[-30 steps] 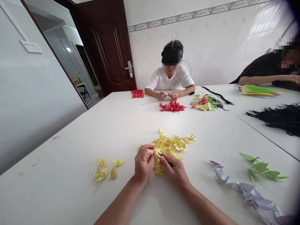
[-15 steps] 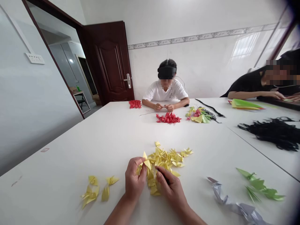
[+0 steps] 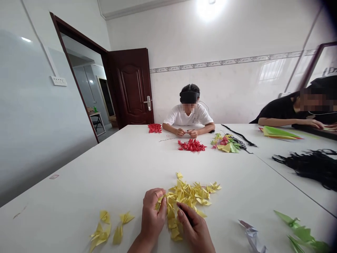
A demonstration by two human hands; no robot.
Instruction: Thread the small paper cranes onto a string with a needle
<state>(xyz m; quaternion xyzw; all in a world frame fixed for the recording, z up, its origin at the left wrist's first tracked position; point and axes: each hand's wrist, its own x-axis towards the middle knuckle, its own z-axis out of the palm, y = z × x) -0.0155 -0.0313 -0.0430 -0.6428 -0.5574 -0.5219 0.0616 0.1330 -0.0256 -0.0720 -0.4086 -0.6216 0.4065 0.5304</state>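
Note:
My left hand (image 3: 153, 214) is closed at the left edge of a heap of yellow folded-paper cranes (image 3: 186, 191), thumb and fingers curled toward each other. Yellow paper shows in the gap between them, but I cannot tell whether it is gripped or lies behind. My right hand (image 3: 196, 226) is shut on a slim dark tool (image 3: 188, 212), mostly hidden in the fingers; its kind is unclear. Its tip points at the near part of the heap. Several more yellow cranes (image 3: 100, 233) lie in a small group left of my left hand.
Grey-white paper cranes (image 3: 253, 237) and green ones (image 3: 302, 232) lie at right. Across the white table (image 3: 118, 168) are red cranes (image 3: 192, 144), a mixed pile (image 3: 226, 143), black cords (image 3: 310, 167) and coloured paper sheets (image 3: 280, 132). Two people sit there, hands busy.
The view has tilted up, so the table things sit lower in the picture. The yellow crane that stood up from my left fingertips no longer shows there. My right hand still grips the dark tool.

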